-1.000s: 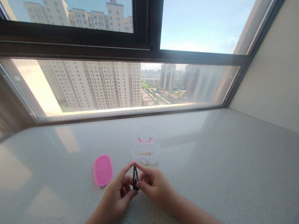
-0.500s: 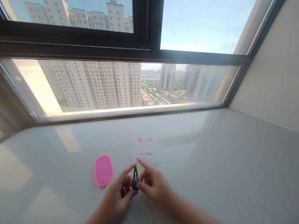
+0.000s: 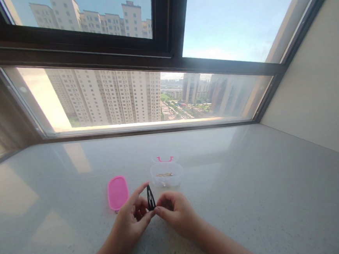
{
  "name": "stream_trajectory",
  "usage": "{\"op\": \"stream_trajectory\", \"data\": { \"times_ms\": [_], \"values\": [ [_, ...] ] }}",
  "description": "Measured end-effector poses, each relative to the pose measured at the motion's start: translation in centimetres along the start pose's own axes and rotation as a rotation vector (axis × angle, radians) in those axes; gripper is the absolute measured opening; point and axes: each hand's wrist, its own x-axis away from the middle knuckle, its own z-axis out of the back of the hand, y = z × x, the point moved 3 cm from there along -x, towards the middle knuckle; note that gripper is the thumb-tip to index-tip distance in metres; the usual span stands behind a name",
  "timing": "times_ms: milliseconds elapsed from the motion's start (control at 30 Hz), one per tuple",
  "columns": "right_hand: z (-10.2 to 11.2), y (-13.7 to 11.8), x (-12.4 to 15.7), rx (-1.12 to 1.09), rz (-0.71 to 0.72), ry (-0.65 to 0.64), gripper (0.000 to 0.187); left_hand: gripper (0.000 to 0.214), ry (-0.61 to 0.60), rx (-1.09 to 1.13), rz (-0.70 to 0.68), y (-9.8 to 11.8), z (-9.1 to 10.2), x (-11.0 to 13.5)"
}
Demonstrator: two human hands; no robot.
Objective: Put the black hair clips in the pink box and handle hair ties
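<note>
A black snap hair clip [image 3: 151,198] stands upright between my two hands, its narrow tip pointing up. My left hand [image 3: 133,214] holds it, index finger at the tip and thumb at the wide lower end. My right hand [image 3: 176,213] pinches that lower end between thumb and curled index finger. Just beyond the hands sits a clear plastic box [image 3: 177,174] with its lid up at the back and a pink handle [image 3: 165,159]. Inside the box lie a few thin gold-coloured pieces [image 3: 164,174], too small to name for sure.
A pink oval-cornered case [image 3: 117,193] lies left of the box, close to my left hand. All of this rests on a pale speckled sill [image 3: 251,195]. A dark-framed window [image 3: 146,132] borders the far edge, and a wall [image 3: 316,92] rises on the right.
The hair clip now leans slightly left with its tip further left. My right index finger, stretched up near the tip before, has curled down to the clip's lower end.
</note>
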Motion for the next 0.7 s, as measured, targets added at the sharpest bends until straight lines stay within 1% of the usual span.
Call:
{"op": "stream_trajectory", "data": {
  "times_ms": [200, 367, 500, 633, 700],
  "values": [
    [0.05, 0.20, -0.10, -0.033, 0.009, -0.015, 0.012, 0.068, -0.027, 0.002, 0.033, 0.18, -0.17, 0.01],
    [0.10, 0.04, -0.01, -0.115, -0.052, -0.073, 0.013, 0.068, -0.006, -0.022, 0.025, -0.14, -0.15, 0.06],
    [0.25, -0.08, -0.07, -0.160, -0.106, -0.105, 0.016, 0.067, -0.014, -0.035, -0.003, -0.18, -0.06, 0.09],
    [0.32, -0.07, -0.18, -0.149, -0.086, -0.081, 0.013, 0.067, -0.025, -0.047, -0.005, 0.11, -0.04, 0.16],
    [0.35, -0.07, -0.21, -0.139, -0.069, -0.044, 0.014, 0.072, -0.023, -0.042, -0.001, 0.32, -0.04, 0.22]
  ]
}}
